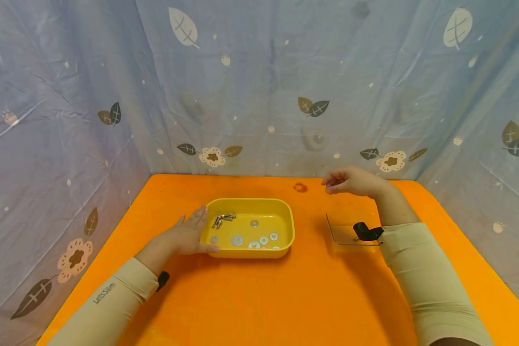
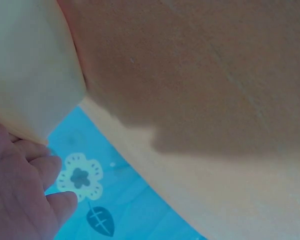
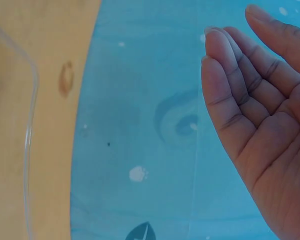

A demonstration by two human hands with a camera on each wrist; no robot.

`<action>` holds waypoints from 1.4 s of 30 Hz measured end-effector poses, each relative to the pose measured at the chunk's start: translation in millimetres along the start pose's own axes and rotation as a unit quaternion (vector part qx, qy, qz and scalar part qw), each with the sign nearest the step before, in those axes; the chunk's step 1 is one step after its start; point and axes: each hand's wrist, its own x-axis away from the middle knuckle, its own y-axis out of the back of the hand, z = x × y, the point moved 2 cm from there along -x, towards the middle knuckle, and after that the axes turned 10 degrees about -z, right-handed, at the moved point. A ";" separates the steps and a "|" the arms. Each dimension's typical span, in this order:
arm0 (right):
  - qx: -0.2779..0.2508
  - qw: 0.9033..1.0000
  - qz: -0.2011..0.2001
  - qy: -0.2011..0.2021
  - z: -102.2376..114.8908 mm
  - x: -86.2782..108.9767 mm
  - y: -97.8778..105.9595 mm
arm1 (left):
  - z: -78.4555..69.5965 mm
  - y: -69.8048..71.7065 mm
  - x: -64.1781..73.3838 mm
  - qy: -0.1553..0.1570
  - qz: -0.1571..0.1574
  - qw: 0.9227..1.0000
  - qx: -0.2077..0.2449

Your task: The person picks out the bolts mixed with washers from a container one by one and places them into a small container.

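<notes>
A yellow tray (image 1: 248,253) holds a cluster of small metal screws (image 1: 219,219) at its back left and several flat washers (image 1: 237,240). My left hand (image 1: 189,235) rests against the tray's left end, fingers extended along the rim and thumb at the front edge. In the left wrist view, the fingertips (image 2: 45,167) show beside the tray's pale-looking wall (image 2: 35,60). Raised beyond a clear box (image 1: 335,230), my right hand (image 1: 350,182) has loosely bent fingers and holds nothing. A small metal piece lies in that box, partly hidden by the black wrist camera (image 1: 365,232).
Everything stands on an orange tabletop (image 1: 259,298). Patterned curtains (image 1: 259,96) enclose the back and both sides. Near the table's back edge is a reddish-brown ring mark (image 1: 300,187), between the tray and the right hand.
</notes>
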 end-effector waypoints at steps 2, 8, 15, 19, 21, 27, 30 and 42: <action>-0.002 1.000 0.000 0.004 2.7 -3.3 -1.8 | -0.6 1.5 0.2 -0.001 -0.001 1.000 0.000; -0.007 1.000 -0.005 0.020 8.3 -10.4 -6.9 | -2.2 3.6 0.8 -0.001 -0.002 1.000 -0.003; -0.001 0.999 -0.006 0.034 18.0 -17.3 -12.2 | -2.8 3.1 1.8 0.001 -0.001 1.000 -0.002; -0.004 0.999 -0.005 0.039 25.2 -22.1 -15.6 | -2.6 2.6 1.8 0.002 0.000 1.000 0.000; -0.004 0.999 -0.006 0.043 28.2 -24.7 -17.8 | -2.5 2.7 1.8 0.003 0.000 1.000 0.003; -0.041 0.998 0.006 0.048 38.0 -33.1 -29.3 | -2.2 2.9 1.7 0.004 0.000 1.000 0.002; -0.051 0.998 0.011 0.047 43.1 -38.7 -36.1 | -2.1 2.7 1.7 0.004 -0.001 1.000 0.002; -0.033 0.998 0.025 0.037 71.2 -62.1 -64.5 | -3.4 4.7 2.8 0.007 0.003 1.000 0.006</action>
